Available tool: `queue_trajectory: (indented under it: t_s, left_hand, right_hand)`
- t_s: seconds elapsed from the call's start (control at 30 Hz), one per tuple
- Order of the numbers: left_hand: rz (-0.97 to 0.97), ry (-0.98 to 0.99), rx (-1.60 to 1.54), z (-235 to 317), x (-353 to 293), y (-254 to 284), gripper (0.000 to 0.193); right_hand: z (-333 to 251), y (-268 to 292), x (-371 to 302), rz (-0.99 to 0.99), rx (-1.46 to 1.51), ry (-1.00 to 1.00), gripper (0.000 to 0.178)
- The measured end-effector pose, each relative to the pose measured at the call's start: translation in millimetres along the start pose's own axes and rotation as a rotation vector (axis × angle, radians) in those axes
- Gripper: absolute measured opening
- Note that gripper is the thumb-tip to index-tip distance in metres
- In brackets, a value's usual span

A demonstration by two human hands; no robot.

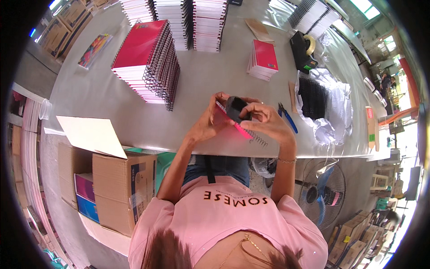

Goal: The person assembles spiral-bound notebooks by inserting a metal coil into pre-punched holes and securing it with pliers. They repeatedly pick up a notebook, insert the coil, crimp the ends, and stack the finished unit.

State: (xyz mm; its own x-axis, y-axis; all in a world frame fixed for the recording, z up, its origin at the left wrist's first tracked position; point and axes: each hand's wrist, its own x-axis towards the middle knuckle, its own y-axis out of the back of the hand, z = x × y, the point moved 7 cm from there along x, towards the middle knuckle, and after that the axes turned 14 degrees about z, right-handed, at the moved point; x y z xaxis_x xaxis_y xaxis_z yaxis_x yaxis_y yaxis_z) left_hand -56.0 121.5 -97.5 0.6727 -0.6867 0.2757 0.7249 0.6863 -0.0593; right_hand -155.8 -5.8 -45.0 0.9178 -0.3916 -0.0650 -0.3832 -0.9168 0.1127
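Close to the table's near edge, my left hand (207,124) grips a small notebook (242,130) with a bright pink-red cover, held tilted on its edge. A dark spiral coil (259,141) runs along the notebook's edge, and its loose end sticks out past the lower right corner. The fingers of my right hand (268,120) are bent, with thumb and fingertips pinched at the coil. Between my hands, against the notebook, is a rounded black object (235,106); its kind is unclear. The fingers partly cover it.
Blue-handled cutting pliers (287,118) lie right of my hands, beside black coils (312,98) on white wrapping. Red notebooks stand in a tall stack (142,47) and a small stack (263,60). A tape dispenser (301,54) sits behind the coils. An open carton (112,188) and a fan (320,195) flank me.
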Motion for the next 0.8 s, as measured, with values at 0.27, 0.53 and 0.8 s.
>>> queue_trajectory:
  t_s: [0.27, 0.53, 0.8]
  left_hand:
    - [0.060, -0.013, 0.059, 1, 1, -4, 0.058]
    - [0.300, 0.096, 0.006, -9, -26, -6, 0.035]
    - [0.386, 0.038, 0.167, 5, -23, 2, 0.026]
  right_hand:
    - [23, 28, 18, 0.367, -0.376, 0.242, 0.041]
    - [55, 89, -53, 0.873, -1.146, -0.176, 0.065]
    - [75, 111, -84, 0.990, -0.856, -0.020, 0.057]
